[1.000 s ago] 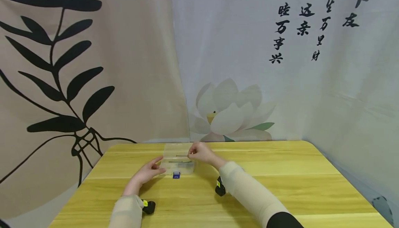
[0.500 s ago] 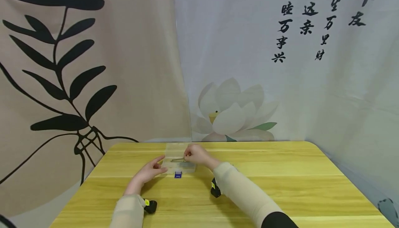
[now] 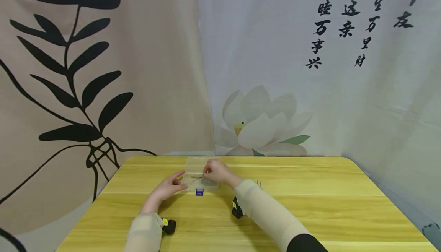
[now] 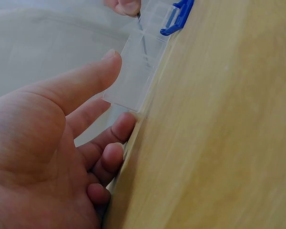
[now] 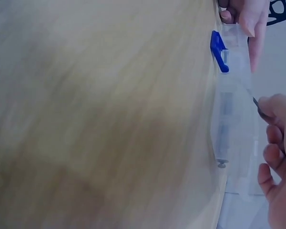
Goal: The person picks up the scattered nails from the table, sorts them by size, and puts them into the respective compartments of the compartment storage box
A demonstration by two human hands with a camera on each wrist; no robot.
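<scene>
A clear plastic compartment box (image 3: 211, 184) lies near the table's back edge, its transparent lid (image 3: 195, 164) folded back and a blue latch (image 3: 199, 192) at its front. My left hand (image 3: 167, 189) rests at the box's left end, thumb and index finger spread along it. In the left wrist view the thumb is extended and the other fingers are loosely bent beside the box wall. With thumb and fingertips, my right hand (image 3: 217, 171) pinches a thin dark metal rod (image 4: 144, 45), whose free end reaches over the box toward the left. The rod's other end is hidden in the fingers.
Several thin upright objects (image 3: 259, 184) show on the table just beyond the right sleeve. Black wrist devices (image 3: 169, 227) hang by both sleeves. Behind the wooden table (image 3: 310, 206) a printed curtain (image 3: 165, 72) hangs close to its back edge.
My right hand has moved slightly left and lower over the box with the rod, then holds nearly still. My left hand stays at the box's left end. The head view has shifted slightly.
</scene>
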